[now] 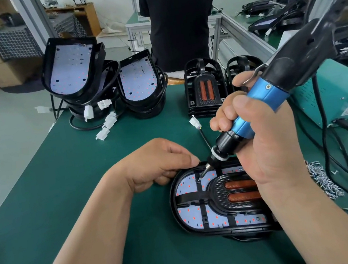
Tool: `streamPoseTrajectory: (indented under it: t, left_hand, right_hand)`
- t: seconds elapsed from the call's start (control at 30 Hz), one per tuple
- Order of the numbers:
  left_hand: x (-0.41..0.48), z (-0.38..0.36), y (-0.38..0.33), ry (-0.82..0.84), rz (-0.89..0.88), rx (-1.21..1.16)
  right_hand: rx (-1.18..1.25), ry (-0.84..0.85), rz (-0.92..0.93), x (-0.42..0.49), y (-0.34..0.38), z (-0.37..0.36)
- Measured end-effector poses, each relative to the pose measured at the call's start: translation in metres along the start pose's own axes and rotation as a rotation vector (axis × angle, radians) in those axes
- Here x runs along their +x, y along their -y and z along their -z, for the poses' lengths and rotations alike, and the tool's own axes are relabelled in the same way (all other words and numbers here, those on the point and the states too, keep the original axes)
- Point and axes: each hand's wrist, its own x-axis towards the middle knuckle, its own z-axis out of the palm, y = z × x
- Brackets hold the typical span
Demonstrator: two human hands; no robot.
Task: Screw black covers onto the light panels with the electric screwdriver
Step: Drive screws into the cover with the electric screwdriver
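A light panel (191, 214) lies flat on the green table near me, with a black cover (223, 194) seated over its white LED board. My right hand (267, 141) grips the blue and black electric screwdriver (260, 107). Its bit tip touches the cover at the panel's upper left, where a screw sits. My left hand (157, 162) rests curled on the panel's far left rim, fingertips pressing the edge beside the bit.
Stacks of bare light panels (71, 67) with white connectors stand at the back left. Two piles of black covers (205, 88) stand at the back centre. Several loose screws (323, 178) lie right of the panel. A teal power box (330, 98) and cables fill the right. A person stands behind the table.
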Motion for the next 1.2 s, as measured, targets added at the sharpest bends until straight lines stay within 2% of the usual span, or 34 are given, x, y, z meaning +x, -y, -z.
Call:
streamPoseTrajectory:
  t: [0.23,0.8,1.03,1.2]
  left_hand:
    - [-0.002,-0.001,0.001,0.017,-0.045,0.016]
    - [0.002,0.001,0.006,0.014,-0.058,0.019]
    - [0.002,0.003,0.005,0.066,-0.026,-0.057]
    - [0.006,0.002,0.004,-0.061,-0.024,-0.418]
  right_hand:
    - [-0.023,0.16,0.031,-0.006,0.004,-0.007]
    - [0.019,0.214,-0.03,-0.001,-0.001,0.0]
    - [0.182,0.067,0.013,0.003,-0.001,0.011]
    - [0.262,-0.051,0.003,0.005,-0.004,0.016]
